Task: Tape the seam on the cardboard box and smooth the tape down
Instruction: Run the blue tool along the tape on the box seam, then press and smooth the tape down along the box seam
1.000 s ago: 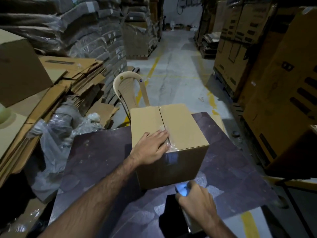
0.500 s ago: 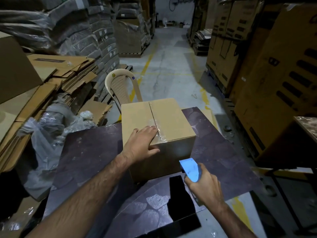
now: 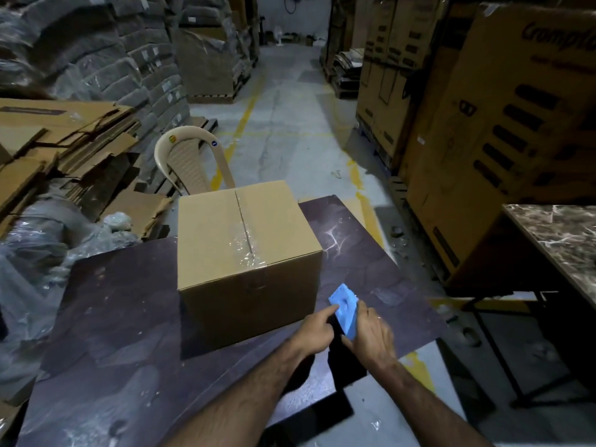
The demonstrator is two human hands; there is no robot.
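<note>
Dark tabletop [image 3: 129, 317], closed cardboard box [image 3: 248, 285], part-taped seam [image 3: 240, 208], dispenser [image 3: 345, 312] in right hand [image 3: 371, 340].

Warehouse: stacked cartons [image 3: 503, 130], sack piles [image 3: 96, 59].

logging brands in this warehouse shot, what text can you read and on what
"Crompto", cut off by the frame edge: on the big carton at right.
Smaller line under it: too blurred to read.
Two stickers on the plastic chair: too small to read.
Dark strip on the flattened cardboard at left: unreadable.
On the cardboard box and blue tape dispenser: no print visible.
</note>
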